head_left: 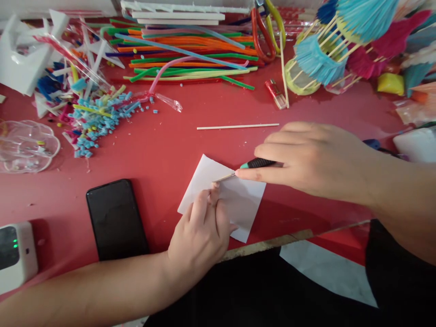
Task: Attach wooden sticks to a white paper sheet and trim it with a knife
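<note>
My right hand (299, 156) is closed around a craft knife (260, 162) with a black ribbed handle and a teal collar. Its tip meets a short thin wooden stick (224, 178) over a white board (250, 190). At the stick's other end are the fingertips of my left hand (204, 222), closed and pressing it against the board. Part of the board lies under that hand, which hides its near left area. Just beyond the board, a longer wooden stick (238, 126) rests on the red table.
A black phone (116, 218) and a white device (25, 254) lie left. Behind are blue cut bits (90, 122), coloured pipe cleaners (190, 50), scissors (262, 34), a red lighter (275, 94) and blue paper umbrellas (320, 59). The red table's (163, 150) chipped edge runs nearest me.
</note>
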### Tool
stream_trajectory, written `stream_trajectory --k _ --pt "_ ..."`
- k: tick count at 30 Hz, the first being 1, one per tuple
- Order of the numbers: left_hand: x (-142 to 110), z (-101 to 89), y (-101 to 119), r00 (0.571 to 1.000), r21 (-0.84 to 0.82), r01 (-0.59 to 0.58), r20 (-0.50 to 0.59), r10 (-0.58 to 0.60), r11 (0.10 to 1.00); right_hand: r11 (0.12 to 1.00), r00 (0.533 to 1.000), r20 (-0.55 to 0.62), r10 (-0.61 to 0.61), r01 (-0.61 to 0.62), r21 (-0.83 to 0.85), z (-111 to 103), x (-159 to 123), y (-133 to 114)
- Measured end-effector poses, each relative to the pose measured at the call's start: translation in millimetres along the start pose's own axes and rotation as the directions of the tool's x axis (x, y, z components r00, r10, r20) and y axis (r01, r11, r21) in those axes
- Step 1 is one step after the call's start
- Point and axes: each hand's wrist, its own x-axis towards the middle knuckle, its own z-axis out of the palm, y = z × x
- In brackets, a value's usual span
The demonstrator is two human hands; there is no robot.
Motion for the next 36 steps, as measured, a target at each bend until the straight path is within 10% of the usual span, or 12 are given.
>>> stream_trajectory --k 36 --pt "1.6 -3.9 -1.3 1.000 -0.005 -0.002 0.016 0.002 1.000 0.999 0.998 0.047 0.050 -0.051 0.005 -3.2 -9.3 6.2"
